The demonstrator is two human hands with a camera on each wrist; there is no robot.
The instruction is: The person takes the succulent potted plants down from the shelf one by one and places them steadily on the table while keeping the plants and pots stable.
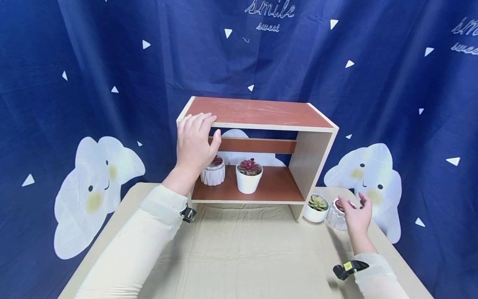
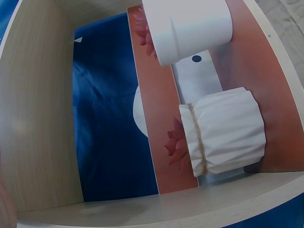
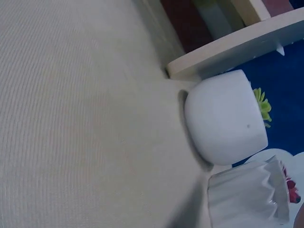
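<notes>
My left hand [image 1: 194, 143] rests on the front left edge of the small wooden shelf [image 1: 257, 112], its fingers lying over the top board. Inside the shelf stand two potted succulents with dark red leaves. The left one, a pleated white pot [image 2: 228, 133] tied with twine, is partly hidden by my left hand in the head view. Beside it is a smooth white pot [image 1: 248, 184]. On the right, my right hand [image 1: 359, 216] is at a ribbed white pot [image 1: 337, 219] with a red succulent, fingers and thumb spread; contact is unclear.
A round white pot [image 1: 315, 214] with a green succulent stands between the shelf's right side and the ribbed pot. A beige cloth [image 1: 257, 249] covers the table. Behind hangs a blue curtain [image 1: 209, 62] with white clouds and triangles.
</notes>
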